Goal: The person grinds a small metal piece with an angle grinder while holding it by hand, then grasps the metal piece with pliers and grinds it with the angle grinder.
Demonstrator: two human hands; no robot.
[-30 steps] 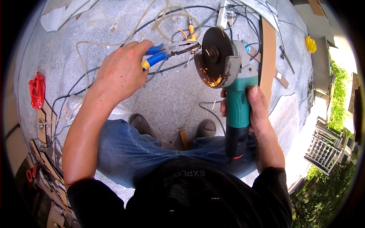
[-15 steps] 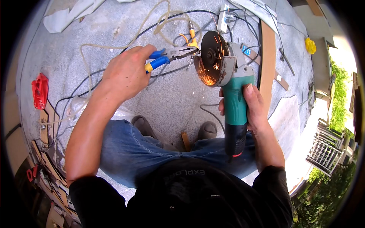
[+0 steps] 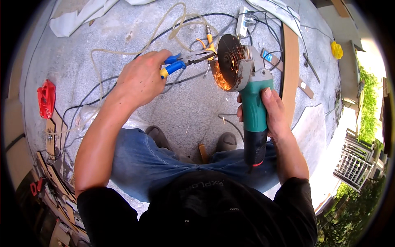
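Observation:
My left hand [image 3: 142, 78] is closed round the blue and yellow handles of a pair of pliers [image 3: 175, 68]. The jaws of the pliers point right, and their tips reach the edge of a dark cutting disc [image 3: 227, 53]. What small piece sits in the jaws is too small to make out. My right hand [image 3: 273, 109] grips the green body of an angle grinder [image 3: 255, 105], held upright with its disc at the top. Orange sparks fly off the disc and glow inside its metal guard [image 3: 242, 76].
Hoses and cables lie tangled on the grey floor around a yellow-orange air blow gun [image 3: 210, 41] and a white power strip [image 3: 242, 21]. A long wooden plank [image 3: 290, 74] lies at the right. A red bag [image 3: 46, 99] and wood scraps [image 3: 53, 173] are at the left.
The pliers and my left hand have shifted slightly right in the picture, as has the background. The sparks have changed shape, and the disc and pliers remain together.

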